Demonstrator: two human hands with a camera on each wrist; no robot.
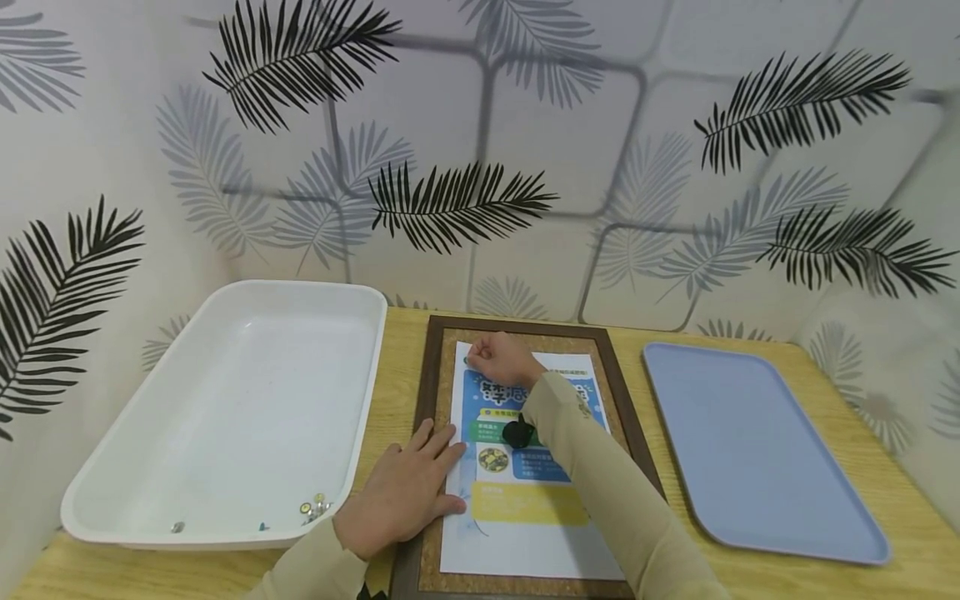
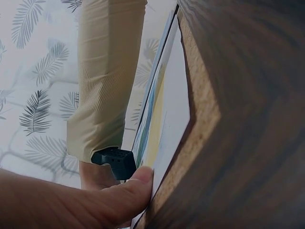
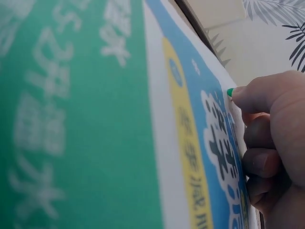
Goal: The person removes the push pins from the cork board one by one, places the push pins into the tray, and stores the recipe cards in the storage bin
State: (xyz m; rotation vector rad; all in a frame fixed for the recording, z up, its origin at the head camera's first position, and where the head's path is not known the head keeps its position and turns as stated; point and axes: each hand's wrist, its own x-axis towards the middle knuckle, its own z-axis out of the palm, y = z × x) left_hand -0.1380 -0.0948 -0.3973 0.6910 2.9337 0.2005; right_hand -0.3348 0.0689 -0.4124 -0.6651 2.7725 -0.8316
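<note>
Covering much of the cork: a poster, face up within the brown-framed board.
Paper: probably light, thin and limp, easy to crease or tear; best held flat by its edges and corners, off the print.
Print: Chinese; the yellow strip seems to read "冬季减肥", the green panel shows "升温水". Smaller lines are too blurred; no brand can be made out.
Green pin: likely small, hard and sharp, to be taken by its head; its point cannot be seen.
Right hand: thumb and forefinger pinch the pin near the poster's top left corner, other fingers curled.
Left hand: fingers spread across the poster's left edge, thumb on the paper.
White tray: left of the board, small bits at its near end, some yellow.
Blue tray: right of the board.
Table: wood-grained, beneath trays and board; behind it, a leaf-patterned wall.
</note>
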